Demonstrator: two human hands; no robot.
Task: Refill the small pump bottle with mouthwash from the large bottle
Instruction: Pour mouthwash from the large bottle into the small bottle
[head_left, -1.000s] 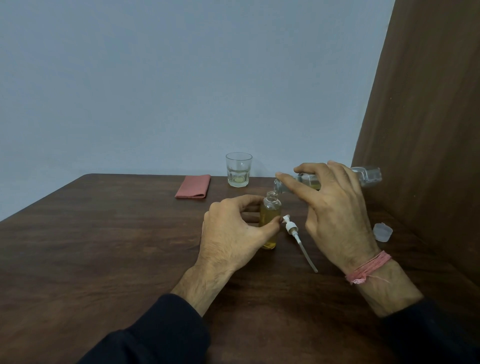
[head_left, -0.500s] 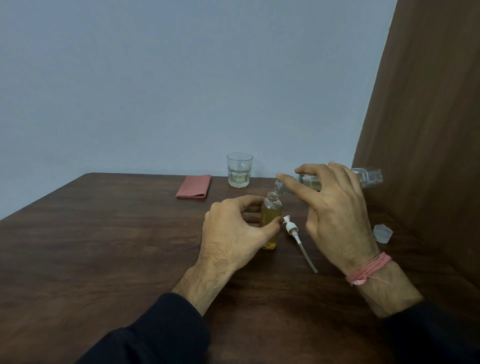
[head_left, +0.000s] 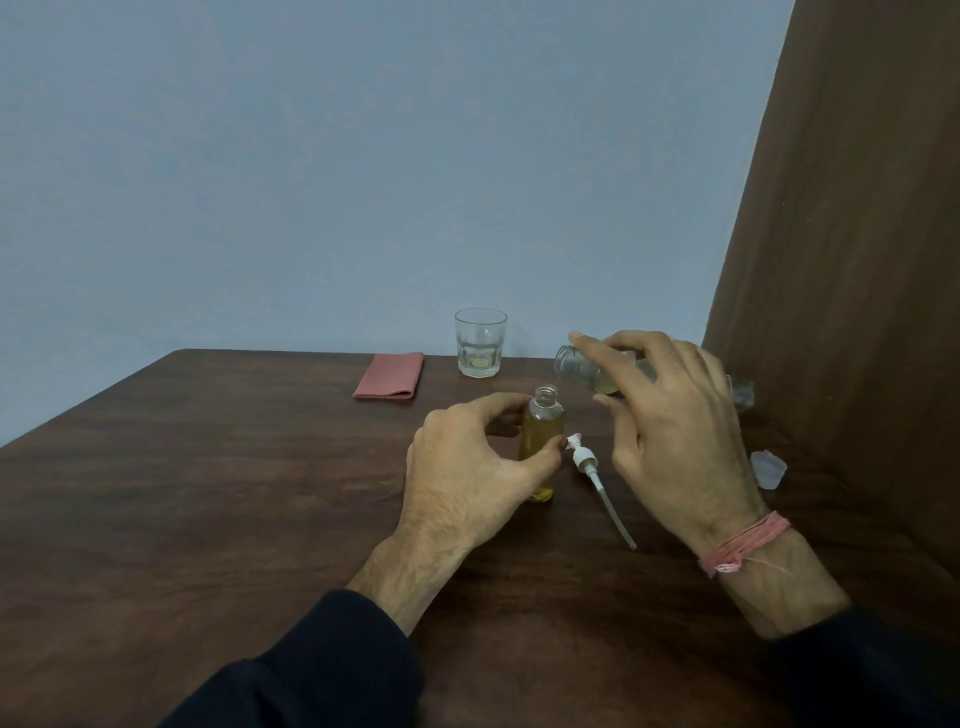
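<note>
The small pump bottle (head_left: 543, 441) stands upright and uncapped on the table, nearly full of yellow liquid. My left hand (head_left: 467, 467) holds it by thumb and fingers. My right hand (head_left: 670, 426) grips the large clear bottle (head_left: 582, 370), which lies nearly level in the air. Its open mouth points left, up and to the right of the small bottle's neck and apart from it. A little yellow liquid sits in its lower side. The white pump head with its tube (head_left: 597, 483) lies on the table between my hands.
A clear cap (head_left: 768, 468) rests on the table at the right, near a brown wooden panel (head_left: 857, 260). A drinking glass (head_left: 480, 343) and a folded pink cloth (head_left: 390, 382) sit at the table's far edge, by the wall.
My right hand has tipped the large bottle's mouth up and drawn it right, away from the small bottle's neck. My left hand has kept its hold.
</note>
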